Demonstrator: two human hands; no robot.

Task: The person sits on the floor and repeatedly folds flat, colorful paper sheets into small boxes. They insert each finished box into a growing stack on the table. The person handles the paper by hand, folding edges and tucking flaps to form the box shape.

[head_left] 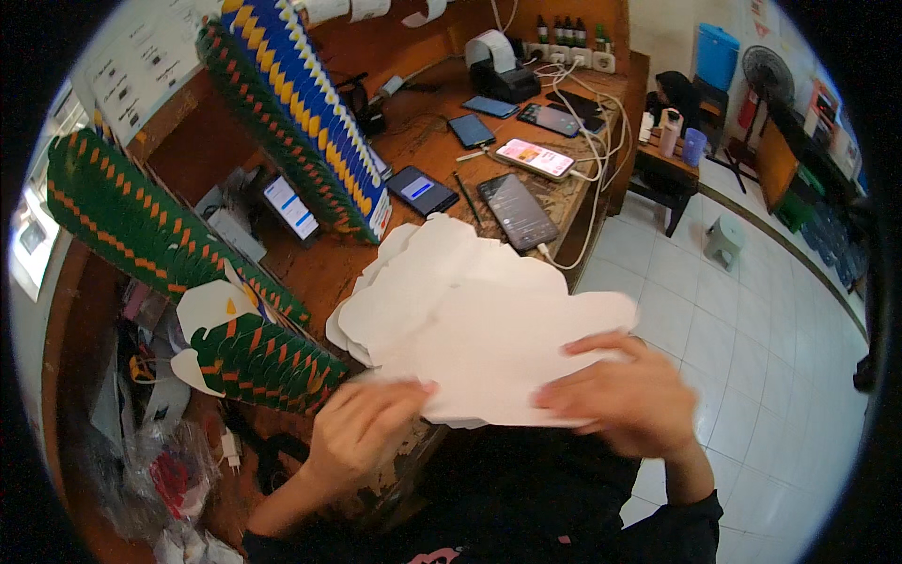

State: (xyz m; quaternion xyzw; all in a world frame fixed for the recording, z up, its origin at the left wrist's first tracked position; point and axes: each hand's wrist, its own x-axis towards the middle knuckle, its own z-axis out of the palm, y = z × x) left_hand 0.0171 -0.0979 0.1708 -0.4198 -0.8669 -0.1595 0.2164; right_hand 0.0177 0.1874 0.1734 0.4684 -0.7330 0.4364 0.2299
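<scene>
While left hand [362, 434] and right hand [620, 395] pinch near edge, stack of flat white scalloped card blanks [479, 310] overhangs wooden bench [310, 268]; green-orange scaled cutouts [263, 362] alongside.

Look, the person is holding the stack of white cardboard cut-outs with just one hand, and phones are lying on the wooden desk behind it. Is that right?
Not quite. The head view shows both hands on the stack of white cardboard cut-outs: the left hand and the right hand each hold its near edge. The phones do lie on the wooden desk behind it.
</scene>
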